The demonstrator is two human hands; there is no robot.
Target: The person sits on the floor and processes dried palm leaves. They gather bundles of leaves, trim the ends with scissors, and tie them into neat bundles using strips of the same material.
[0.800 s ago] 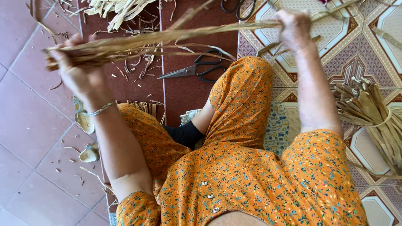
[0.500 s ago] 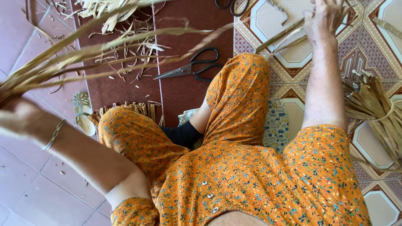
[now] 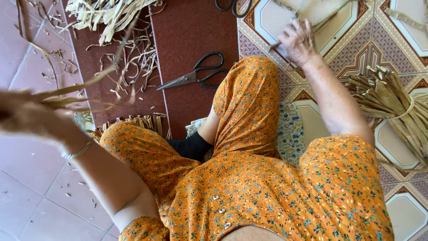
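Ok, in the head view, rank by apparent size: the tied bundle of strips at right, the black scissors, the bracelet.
1. Tied bundle of strips, cut off by the frame edge.
2. Black scissors.
3. Bracelet, smallest though nearest the camera.

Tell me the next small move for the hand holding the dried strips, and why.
Probably bring the left hand back toward the lap. It grips a bundle of long dried tan leaf strips swung out over the pink tiles, blurred, while the right hand pinches thin strips far away over the patterned floor tiles.

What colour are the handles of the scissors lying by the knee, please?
Black, seen in the head view: scissors.
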